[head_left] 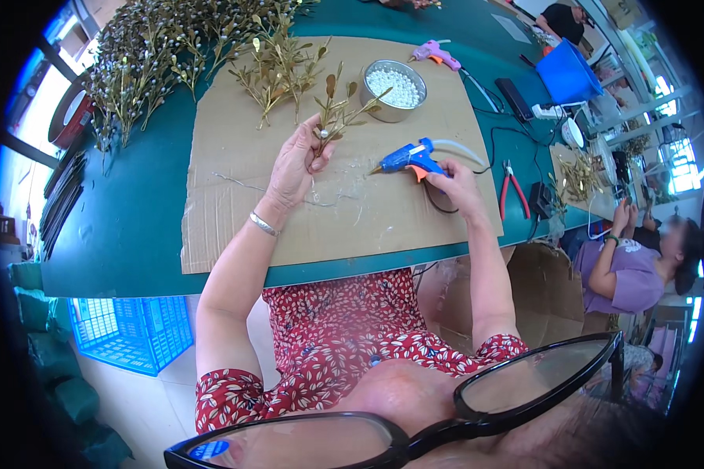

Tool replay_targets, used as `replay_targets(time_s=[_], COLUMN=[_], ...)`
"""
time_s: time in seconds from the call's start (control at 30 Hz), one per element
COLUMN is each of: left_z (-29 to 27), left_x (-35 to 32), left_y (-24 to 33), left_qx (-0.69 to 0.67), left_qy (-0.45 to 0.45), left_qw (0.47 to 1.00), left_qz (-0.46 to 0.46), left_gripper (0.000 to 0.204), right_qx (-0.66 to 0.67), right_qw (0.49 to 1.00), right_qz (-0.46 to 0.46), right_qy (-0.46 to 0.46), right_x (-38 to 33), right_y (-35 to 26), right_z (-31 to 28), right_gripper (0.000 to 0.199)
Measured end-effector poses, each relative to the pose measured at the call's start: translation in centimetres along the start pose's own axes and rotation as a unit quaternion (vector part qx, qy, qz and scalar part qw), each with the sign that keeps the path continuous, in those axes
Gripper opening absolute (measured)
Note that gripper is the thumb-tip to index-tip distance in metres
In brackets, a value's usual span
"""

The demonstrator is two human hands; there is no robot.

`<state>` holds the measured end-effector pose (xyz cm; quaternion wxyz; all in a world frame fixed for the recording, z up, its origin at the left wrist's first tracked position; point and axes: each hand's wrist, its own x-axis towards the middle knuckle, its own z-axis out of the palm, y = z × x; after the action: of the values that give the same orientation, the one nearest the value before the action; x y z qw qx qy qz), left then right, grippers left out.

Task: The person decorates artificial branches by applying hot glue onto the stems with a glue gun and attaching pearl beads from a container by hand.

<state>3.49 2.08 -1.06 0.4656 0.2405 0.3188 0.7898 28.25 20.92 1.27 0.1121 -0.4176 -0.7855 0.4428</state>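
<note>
Closed around the stem of a gold artificial leaf sprig [338,113], my left hand [293,164] is raised above a cardboard sheet [250,227]. A blue hot glue gun [403,159] with orange parts is gripped in my right hand [456,186], its nozzle pointing left toward the sprig but apart from it. Just beyond the sprig stands a round metal tin [403,115] of white pearl beads [393,86]. Thin strands of glue [344,195] lie on the cardboard between my hands. Further gold sprigs [283,78] rest at the sheet's far left.
A large pile of beaded sprigs [156,59] covers the table's far left. Red-handled pliers [513,191], a pink glue gun [436,53] and black cables [516,133] lie toward the right. A blue bin [569,72] stands farther back. Another person [630,270] sits at right.
</note>
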Motion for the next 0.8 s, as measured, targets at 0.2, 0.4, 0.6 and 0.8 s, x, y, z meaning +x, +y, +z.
replay_targets(time_s=[0.2,0.4,0.6,0.8], left_z=[-0.7,0.3,0.1,0.7], left_x=[0.1,-0.4,-0.5,-0.5], left_y=[0.3,0.1,-0.3,-0.2], left_qx=[-0.051,0.046,0.172,0.200], left_qy=[-0.012,0.002,-0.006,-0.024], left_qw=[0.998,0.999,0.985,0.980], left_qz=[-0.024,-0.010,-0.003,-0.006], left_gripper=[0.056,0.056,0.056,0.056], right_qx=[0.280,0.471,0.359,0.336], right_qw=[0.937,0.869,0.921,0.932], right_qz=[-0.189,-0.140,-0.115,-0.101], right_qy=[0.087,-0.063,-0.100,-0.095], right_x=[-6.4,-7.5,-7.0,-6.2], right_y=[-4.0,-6.3,-7.5,-7.5], right_z=[0.5,2.1,2.9,3.2], right_gripper=[0.041,0.032,0.027,0.024])
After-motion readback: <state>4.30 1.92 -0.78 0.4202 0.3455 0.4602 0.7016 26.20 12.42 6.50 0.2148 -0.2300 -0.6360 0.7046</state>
